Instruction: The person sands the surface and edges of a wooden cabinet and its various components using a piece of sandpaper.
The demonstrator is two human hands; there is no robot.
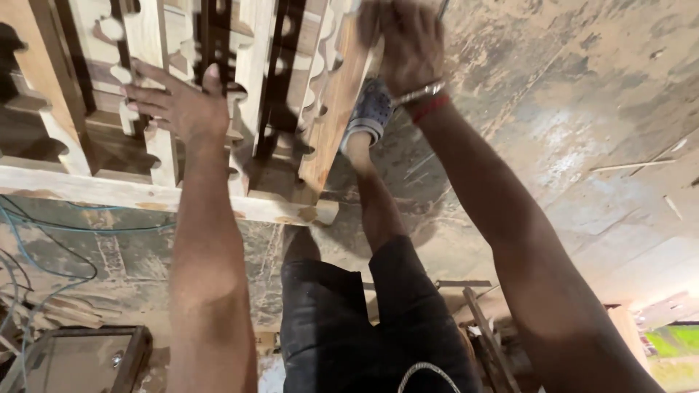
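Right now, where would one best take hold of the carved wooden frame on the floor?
Probably by the plain straight outer rail, from its open right side, where the right hand is. The scalloped slats under the left hand give uneven purchase.

dusty concrete floor (582, 145) bears a carved wooden frame (145, 193) and blue cables (44, 225)

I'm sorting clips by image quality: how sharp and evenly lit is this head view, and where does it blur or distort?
Head view: the right hand at the top edge is motion-blurred, while the left hand on the carved wooden frame is fairly sharp; light is dim and warm, with deep shadow in the frame's cut-outs; a bright overexposed patch shows at the lower right corner; the wide lens stretches both forearms.
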